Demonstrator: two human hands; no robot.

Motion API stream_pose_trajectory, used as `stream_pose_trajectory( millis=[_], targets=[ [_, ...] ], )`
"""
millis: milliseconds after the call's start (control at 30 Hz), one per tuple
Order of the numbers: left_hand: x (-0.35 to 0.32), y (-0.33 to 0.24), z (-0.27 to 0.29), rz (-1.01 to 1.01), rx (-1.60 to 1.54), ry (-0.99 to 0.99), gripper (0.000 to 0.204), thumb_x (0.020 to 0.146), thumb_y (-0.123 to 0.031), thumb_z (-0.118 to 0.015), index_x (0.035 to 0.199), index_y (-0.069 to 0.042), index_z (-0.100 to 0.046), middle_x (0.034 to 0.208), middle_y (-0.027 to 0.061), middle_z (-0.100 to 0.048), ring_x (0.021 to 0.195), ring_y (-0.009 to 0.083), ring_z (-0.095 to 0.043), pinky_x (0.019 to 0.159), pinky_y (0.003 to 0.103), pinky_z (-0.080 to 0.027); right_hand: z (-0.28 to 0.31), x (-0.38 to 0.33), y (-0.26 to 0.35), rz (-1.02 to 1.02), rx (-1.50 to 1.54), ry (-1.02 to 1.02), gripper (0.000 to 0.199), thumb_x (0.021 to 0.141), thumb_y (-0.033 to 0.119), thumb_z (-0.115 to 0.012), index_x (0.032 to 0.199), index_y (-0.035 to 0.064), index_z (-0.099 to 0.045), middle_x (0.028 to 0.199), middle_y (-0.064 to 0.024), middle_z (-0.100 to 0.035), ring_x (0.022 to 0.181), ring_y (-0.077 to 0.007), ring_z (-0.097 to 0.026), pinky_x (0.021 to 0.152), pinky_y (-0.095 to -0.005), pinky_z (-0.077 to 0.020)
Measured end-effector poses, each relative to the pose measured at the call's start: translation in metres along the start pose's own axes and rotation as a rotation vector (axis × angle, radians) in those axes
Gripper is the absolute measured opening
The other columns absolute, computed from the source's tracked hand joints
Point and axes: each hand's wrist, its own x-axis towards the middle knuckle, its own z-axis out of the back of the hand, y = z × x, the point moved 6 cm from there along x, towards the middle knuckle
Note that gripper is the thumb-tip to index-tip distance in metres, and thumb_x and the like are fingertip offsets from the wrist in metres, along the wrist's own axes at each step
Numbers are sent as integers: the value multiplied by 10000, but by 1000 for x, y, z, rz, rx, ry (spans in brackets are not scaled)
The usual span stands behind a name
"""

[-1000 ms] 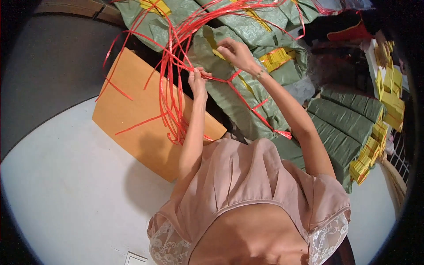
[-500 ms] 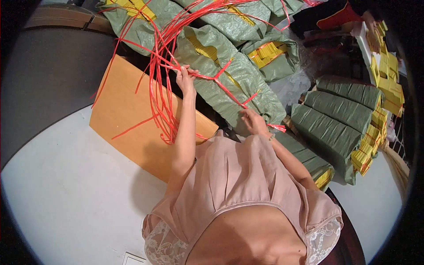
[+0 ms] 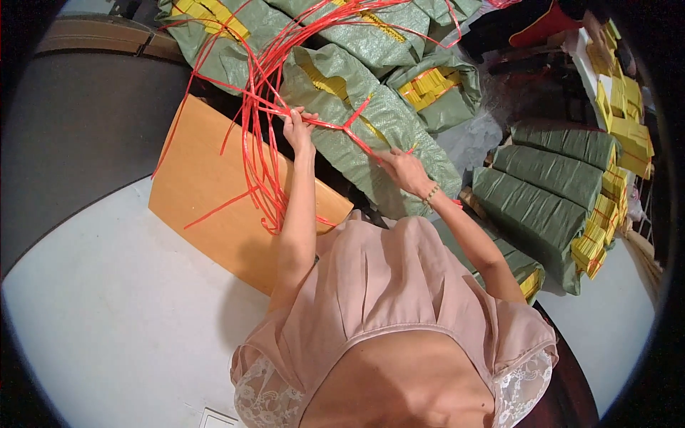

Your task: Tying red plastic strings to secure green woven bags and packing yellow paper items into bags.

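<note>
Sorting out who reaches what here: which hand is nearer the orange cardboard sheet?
Left. The left hand grips the red straps directly above the orange cardboard sheet; the right hand rests farther right on a green woven sack.

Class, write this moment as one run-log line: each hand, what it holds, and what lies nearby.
left hand: grips bunch of red straps | right hand: pinches one red strap on green woven sack | nearby: orange board, stacked green bundles

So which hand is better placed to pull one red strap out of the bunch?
Probably the right hand: it already pinches a single red strap over the green sack, while the left hand grips the bunch.
</note>
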Motion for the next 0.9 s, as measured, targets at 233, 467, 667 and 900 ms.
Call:
stream_pose_trajectory(
  millis=[233, 467, 667, 900],
  targets=[
    [-3, -1, -1, 9, 18, -30, 293, 955, -318, -425, 1012, -42, -506, 773, 49, -556, 735, 206, -631, 659, 337, -507, -11, 27, 19, 76, -93, 18, 396, 814, 218, -589, 1179, 109, -481, 932, -147, -532, 787, -357, -584, 654, -444, -476],
    [-9, -9, -12, -1, 26, -53, 291, 958, -310, -421, 1001, -40, -521, 749, 35, -551, 697, 194, -622, 629, 311, -499, -19, 34, 7, 27, 149, -111, 323, 809, 284, -619, 926, 29, -457, 804, -175, -548, 732, -367, -563, 636, -444, -442],
    [-19, -24, -33, -100, 14, 32, 281, 959, -282, -426, 971, -23, -535, 708, 25, -525, 641, 168, -587, 637, 314, -509, -12, 28, 7, -125, 414, 3, 309, 870, 304, -539, 850, 10, -447, 694, -169, -527, 633, -326, -521, 597, -416, -408],
    [-17, -21, -23, -37, -77, -35, 273, 970, -247, -398, 945, -11, -533, 674, 27, -503, 566, 144, -549, 574, 281, -497, -14, 29, -2, -143, 420, -33, 251, 870, 263, -533, 880, 20, -475, 689, -160, -530, 622, -294, -524, 586, -389, -410]
  ],
)
